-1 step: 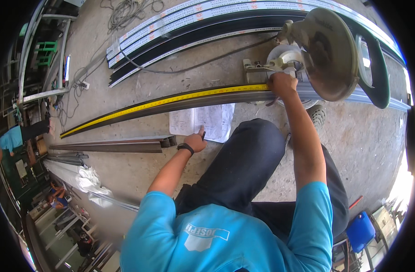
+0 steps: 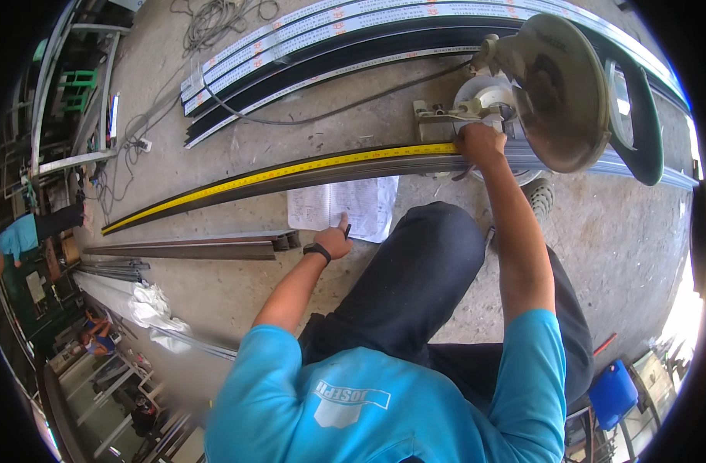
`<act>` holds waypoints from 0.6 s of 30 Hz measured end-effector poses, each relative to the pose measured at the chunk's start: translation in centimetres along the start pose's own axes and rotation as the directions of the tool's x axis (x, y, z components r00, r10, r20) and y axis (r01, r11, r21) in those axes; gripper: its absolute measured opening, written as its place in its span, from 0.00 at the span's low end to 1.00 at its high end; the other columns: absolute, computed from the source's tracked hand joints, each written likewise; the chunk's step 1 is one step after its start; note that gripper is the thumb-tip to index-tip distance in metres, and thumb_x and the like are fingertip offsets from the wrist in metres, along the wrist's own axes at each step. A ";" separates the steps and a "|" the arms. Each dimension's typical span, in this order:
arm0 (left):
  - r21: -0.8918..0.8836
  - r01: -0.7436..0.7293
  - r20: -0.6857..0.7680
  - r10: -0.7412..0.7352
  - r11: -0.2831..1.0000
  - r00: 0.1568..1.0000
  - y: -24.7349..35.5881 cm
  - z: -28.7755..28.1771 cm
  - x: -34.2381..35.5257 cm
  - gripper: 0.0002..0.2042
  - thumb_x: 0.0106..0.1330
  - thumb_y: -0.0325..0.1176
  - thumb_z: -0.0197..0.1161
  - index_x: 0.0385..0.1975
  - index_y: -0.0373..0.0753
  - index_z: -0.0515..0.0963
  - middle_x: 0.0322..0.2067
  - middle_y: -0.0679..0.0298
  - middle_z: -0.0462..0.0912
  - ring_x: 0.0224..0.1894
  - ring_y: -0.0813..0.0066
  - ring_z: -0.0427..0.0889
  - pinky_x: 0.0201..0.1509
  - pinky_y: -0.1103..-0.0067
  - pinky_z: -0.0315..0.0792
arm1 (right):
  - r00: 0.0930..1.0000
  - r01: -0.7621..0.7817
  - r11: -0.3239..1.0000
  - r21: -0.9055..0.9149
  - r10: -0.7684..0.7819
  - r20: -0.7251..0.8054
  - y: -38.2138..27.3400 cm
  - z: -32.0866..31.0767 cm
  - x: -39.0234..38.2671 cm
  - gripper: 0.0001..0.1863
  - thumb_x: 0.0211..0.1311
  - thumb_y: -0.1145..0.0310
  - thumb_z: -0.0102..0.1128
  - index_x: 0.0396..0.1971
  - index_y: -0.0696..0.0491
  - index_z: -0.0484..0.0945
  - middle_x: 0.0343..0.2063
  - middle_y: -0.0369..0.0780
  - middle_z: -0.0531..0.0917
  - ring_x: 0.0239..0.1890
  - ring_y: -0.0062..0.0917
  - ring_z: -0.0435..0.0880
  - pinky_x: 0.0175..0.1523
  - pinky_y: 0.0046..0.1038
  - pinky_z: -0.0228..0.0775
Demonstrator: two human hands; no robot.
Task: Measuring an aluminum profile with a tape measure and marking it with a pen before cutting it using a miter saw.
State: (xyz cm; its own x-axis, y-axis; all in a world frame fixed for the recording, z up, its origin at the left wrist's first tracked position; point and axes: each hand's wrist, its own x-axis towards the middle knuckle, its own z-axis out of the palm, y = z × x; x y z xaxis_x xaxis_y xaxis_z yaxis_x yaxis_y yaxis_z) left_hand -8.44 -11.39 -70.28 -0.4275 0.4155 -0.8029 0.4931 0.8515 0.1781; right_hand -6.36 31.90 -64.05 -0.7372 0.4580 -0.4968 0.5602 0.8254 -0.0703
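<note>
A yellow tape measure [image 2: 314,163] lies stretched along a dark metal profile [image 2: 291,182] that runs from the far left to the base of a chop saw [image 2: 562,96]. My right hand [image 2: 482,143] is closed around the tape's right end beside the saw's fence; the tape's case is hidden in it. Below the profile, an open sheet of written paper [image 2: 380,202] rests on the floor. My left hand [image 2: 334,244] points at it with the index finger, the other fingers curled round a short dark pen [image 2: 347,231].
Striped-label profiles [image 2: 306,46] lie bundled beyond the saw's cord [image 2: 306,122]. Brown profiles [image 2: 191,247] lie left of my left hand. A coiled cable [image 2: 218,23] is at the far left, a blue plastic object [image 2: 615,393] at lower right. Another person [image 2: 17,235] bends at the left edge.
</note>
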 end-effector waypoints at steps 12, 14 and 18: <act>0.065 -0.009 0.157 -0.001 0.998 0.988 0.2 -1.1 0.5 0.45 0.61 0.45 0.52 0.75 0.38 0.38 0.44 0.45 0.84 0.47 0.47 0.84 0.53 0.60 0.76 | 0.998 -0.052 0.998 0.019 0.051 0.041 -0.5 -0.4 -0.2 0.16 0.58 0.52 0.60 0.41 0.42 0.86 0.42 0.39 0.87 0.48 0.36 0.86 0.48 0.47 0.74; 0.095 0.011 0.085 -0.019 0.995 0.996 1.2 -2.3 0.3 0.34 0.63 0.46 0.51 0.70 0.39 0.60 0.42 0.45 0.84 0.46 0.49 0.84 0.52 0.60 0.76 | 0.993 -0.112 0.993 0.034 0.110 0.052 -0.5 -0.5 -0.2 0.16 0.59 0.52 0.59 0.42 0.42 0.86 0.44 0.38 0.87 0.50 0.35 0.85 0.55 0.46 0.70; -0.375 -0.252 -0.299 0.141 0.892 0.944 5.0 -7.1 1.4 0.15 0.65 0.45 0.59 0.33 0.38 0.80 0.34 0.49 0.85 0.39 0.55 0.86 0.43 0.66 0.77 | 0.993 -0.120 0.993 -0.017 0.120 0.021 -0.4 -0.6 -0.1 0.17 0.60 0.52 0.57 0.41 0.43 0.87 0.43 0.40 0.87 0.48 0.38 0.85 0.53 0.46 0.70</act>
State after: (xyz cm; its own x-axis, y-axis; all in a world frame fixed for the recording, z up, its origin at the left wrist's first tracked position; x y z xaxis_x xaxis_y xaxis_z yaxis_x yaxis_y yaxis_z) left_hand -11.98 -4.27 -66.51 -0.5607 0.6077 -0.5624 0.2636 0.7749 0.5746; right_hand -6.73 31.67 -63.44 -0.6566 0.5468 -0.5195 0.6379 0.7701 0.0045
